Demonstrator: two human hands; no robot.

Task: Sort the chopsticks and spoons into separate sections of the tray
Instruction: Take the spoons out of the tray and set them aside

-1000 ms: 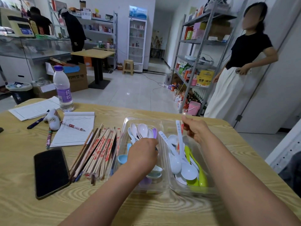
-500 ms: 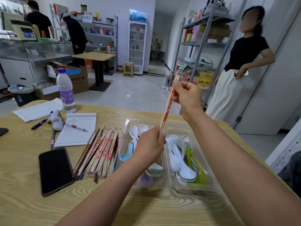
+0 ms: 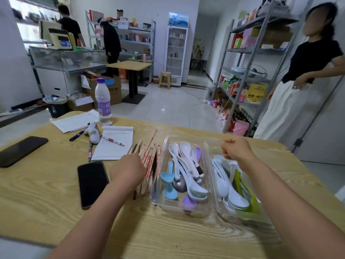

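**Spoons fill both tray sections as chopsticks pile up beside it**

A wooden table (image 3: 56, 202) spans the foreground of a shop room lined with metal shelving (image 3: 248, 53), where a person in a black top and white skirt (image 3: 298, 86) stands at right. On the table sits a clear plastic tray (image 3: 211, 144) with two side-by-side sections. The left section holds a jumble of white, blue, purple and metal spoons (image 3: 186, 165); the right section holds white spoons and green ones (image 3: 233, 191). The chopsticks (image 3: 149, 161), many in red-printed paper sleeves, lie in a bundle on the tabletop just beside the tray's left wall, outside it. The left hand (image 3: 128, 171) rests over the near part of that bundle, knuckles up; its fingers are hidden beneath it, so whether they grip anything cannot be told. The right hand (image 3: 237, 149) hovers above the far end of the right section, fingers curled in, nothing visible in its grasp. A black phone (image 3: 92, 184) lies just left of the chopsticks, a second phone (image 3: 20, 150) near the table's left edge. Farther back are a lined notepad (image 3: 113, 144) with a pen (image 3: 112, 140) on it, and a water bottle (image 3: 102, 101).
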